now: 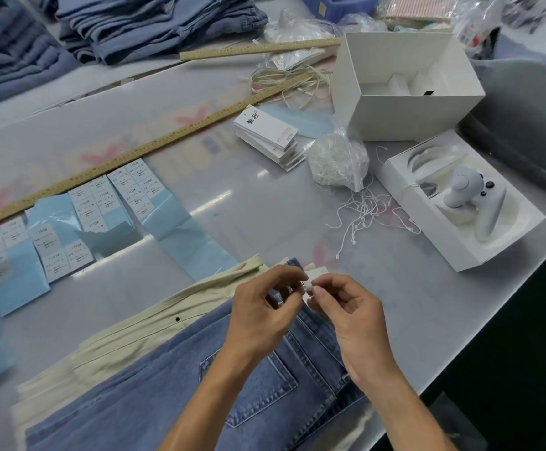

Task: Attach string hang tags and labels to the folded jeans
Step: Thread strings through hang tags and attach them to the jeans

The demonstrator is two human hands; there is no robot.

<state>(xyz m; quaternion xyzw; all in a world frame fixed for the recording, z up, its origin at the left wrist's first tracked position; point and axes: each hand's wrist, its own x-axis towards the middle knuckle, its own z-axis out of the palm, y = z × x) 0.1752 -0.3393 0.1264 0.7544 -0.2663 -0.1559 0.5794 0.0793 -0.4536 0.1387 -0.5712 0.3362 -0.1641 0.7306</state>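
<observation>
Denim first: the jeans [265,379] lie folded on the table [248,196], waistband directly under the fingers and the legs running back toward the person's left. Both hands work just above that waistband. The left hand [261,315] has its fingers curled, thumb and forefinger pinching something small I cannot make out. The right hand [346,307] pinches the edge of a white tag [317,274] that pokes up just beyond the fingertips. The hands nearly meet there, so the next move likely turns on that narrow gap: string end to tag, the right hand being nearer. Loose strings [362,213] lie well beyond the fingers, a tag stack [270,136] farther off, and label sheets [95,206] off to the left.
</observation>
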